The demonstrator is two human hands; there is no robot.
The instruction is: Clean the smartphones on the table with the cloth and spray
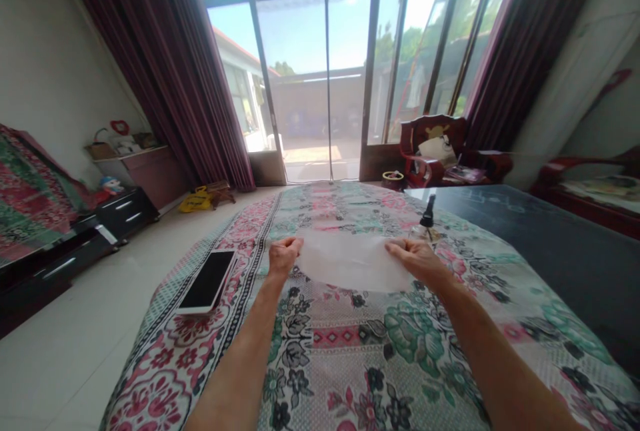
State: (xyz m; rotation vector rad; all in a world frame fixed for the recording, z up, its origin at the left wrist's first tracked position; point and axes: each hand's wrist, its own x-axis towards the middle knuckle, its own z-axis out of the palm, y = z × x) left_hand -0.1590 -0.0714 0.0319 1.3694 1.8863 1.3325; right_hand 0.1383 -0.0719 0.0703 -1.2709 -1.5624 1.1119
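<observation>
A thin white translucent sheet point(350, 263) is stretched between my two hands above the flowered cloth point(350, 377). My left hand point(284, 255) is closed on its left edge, thumb on top. At the upper right edge, my right hand point(416, 261) pinches the sheet between thumb and fingers. Just behind my right hand stands a small clear bottle point(419, 233) with a black spray top point(429, 211), partly hidden by that hand. To the left of my left arm lies a white-framed tablet point(207, 282) with a dark screen.
A dark glossy tabletop point(550, 271) adjoins the cloth on the right. Beyond it stands a carved wooden chair point(435, 127) with things on it. Black drawers point(125, 211) and a yellow bag point(194, 200) are at the left. Glass doors point(327, 84) with purple curtains point(165, 64) stand ahead.
</observation>
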